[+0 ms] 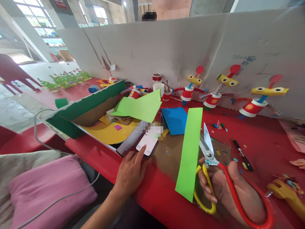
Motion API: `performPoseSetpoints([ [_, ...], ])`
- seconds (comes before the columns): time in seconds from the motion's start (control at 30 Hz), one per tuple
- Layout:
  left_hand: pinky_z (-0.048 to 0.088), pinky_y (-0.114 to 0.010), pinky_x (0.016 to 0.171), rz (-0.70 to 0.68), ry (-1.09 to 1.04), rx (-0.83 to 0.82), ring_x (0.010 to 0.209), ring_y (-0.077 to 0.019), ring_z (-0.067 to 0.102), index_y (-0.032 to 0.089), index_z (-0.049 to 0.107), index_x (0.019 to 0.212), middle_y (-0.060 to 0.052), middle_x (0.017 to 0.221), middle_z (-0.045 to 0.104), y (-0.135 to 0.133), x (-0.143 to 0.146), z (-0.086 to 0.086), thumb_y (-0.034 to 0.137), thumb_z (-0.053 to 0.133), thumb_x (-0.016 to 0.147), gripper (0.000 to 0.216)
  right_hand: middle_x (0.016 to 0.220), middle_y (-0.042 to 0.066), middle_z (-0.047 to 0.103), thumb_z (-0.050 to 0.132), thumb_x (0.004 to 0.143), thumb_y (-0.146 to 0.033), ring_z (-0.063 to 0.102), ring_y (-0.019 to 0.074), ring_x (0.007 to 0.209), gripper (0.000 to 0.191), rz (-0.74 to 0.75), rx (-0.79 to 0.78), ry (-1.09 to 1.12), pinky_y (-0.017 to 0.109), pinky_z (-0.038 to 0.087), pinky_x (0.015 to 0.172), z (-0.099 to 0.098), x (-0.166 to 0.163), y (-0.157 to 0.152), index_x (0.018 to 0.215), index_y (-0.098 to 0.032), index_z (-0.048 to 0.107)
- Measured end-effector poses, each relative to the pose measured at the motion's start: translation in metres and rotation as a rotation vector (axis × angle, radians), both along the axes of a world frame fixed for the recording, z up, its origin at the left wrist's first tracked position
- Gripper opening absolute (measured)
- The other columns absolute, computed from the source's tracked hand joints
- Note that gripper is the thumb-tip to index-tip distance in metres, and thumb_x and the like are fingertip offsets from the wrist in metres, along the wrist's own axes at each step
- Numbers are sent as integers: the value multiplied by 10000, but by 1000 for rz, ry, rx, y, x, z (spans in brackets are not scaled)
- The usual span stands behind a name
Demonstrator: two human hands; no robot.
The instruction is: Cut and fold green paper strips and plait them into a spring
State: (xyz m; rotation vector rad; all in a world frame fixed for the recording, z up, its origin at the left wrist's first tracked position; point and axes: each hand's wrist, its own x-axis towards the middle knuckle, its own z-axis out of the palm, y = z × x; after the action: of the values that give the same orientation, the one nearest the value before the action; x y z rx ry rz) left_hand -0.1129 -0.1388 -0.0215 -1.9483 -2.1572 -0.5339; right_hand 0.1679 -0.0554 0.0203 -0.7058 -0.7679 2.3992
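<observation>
Right grip [224, 190] curls around scissors [209, 155], green strip [189, 152] just left of it; left grip [131, 171], loosely spread, touches a phone [147, 142].

left hand [130, 169] lies palm down, index finger [141, 155] extended; right hand [240, 195] is palm up, fingers [203, 180] curled, thumb [233, 169] raised.

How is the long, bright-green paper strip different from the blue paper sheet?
The long, bright-green paper strip is narrow, while the blue paper sheet is broader for its length. The strip is beside the metal scissors with red and yellow handles; the sheet is farther back. Both look like plain paper with straight edges.
</observation>
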Motion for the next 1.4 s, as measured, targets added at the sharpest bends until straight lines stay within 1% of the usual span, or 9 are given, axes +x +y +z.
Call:
performPoseSetpoints([
  [0.2,461,-373,786,5,8,7,873,-230,545,171,389,1294,-85,936,640,0,0,-1,364,466,850,491,743,59,536,311,782,-678,467,171,614,562,-19,11,15,282,348,497,1,-2,0,1049,-232,523],
  [0.47,459,-375,780,13,0,3,879,-234,541,168,401,1287,-83,935,646,0,1,0,370,463,850,485,774,72,548,273,793,-676,486,182,634,572,-10,-1,24,293,361,508,-2,0,1,1064,-234,515],
  [0.93,465,-379,796,-10,-16,5,902,-236,548,184,381,1301,-89,968,635,0,1,3,348,475,845,493,744,64,542,344,778,-674,471,163,619,566,-37,-8,5,273,362,498,4,-2,-1,1044,-215,542],
  [1.03,450,-375,832,20,-43,110,991,-244,528,185,397,1273,-107,1066,596,-3,3,3,328,518,823,487,744,60,537,367,774,-667,466,159,615,557,-33,0,7,270,362,497,5,-1,-1,1039,-211,545],
  [1.1,458,-334,785,69,-75,270,932,-215,546,169,455,1182,-107,1026,585,-8,2,1,280,552,804,406,746,57,539,392,767,-662,465,156,609,544,-25,1,18,267,362,495,4,-1,-1,1033,-213,545],
  [1.17,441,-257,629,98,-126,421,684,-138,532,175,520,945,-36,785,565,-13,0,-3,203,562,793,160,762,63,548,391,770,-659,471,159,616,545,-18,-1,23,269,370,504,3,0,-1,1047,-214,540],
  [1.2,399,-230,549,88,-154,463,563,-105,465,188,503,792,10,657,500,-15,-1,-5,164,556,790,58,771,67,554,380,774,-660,474,161,622,552,-17,-2,24,272,375,510,2,0,-1,1060,-214,534],
  [1.3,260,-223,436,11,-209,478,436,-72,276,197,307,525,59,506,286,-19,-5,-6,93,529,778,352,783,74,561,351,781,-667,478,165,629,573,-12,-4,27,275,384,514,1,1,-1,1091,-215,518],
  [1.4,219,-239,427,-71,-176,453,431,-71,244,188,278,483,55,495,258,-19,-5,-1,84,521,772,393,775,72,562,351,770,-681,481,166,624,583,-4,-1,29,274,384,505,-1,0,-2,1086,-219,518],
])
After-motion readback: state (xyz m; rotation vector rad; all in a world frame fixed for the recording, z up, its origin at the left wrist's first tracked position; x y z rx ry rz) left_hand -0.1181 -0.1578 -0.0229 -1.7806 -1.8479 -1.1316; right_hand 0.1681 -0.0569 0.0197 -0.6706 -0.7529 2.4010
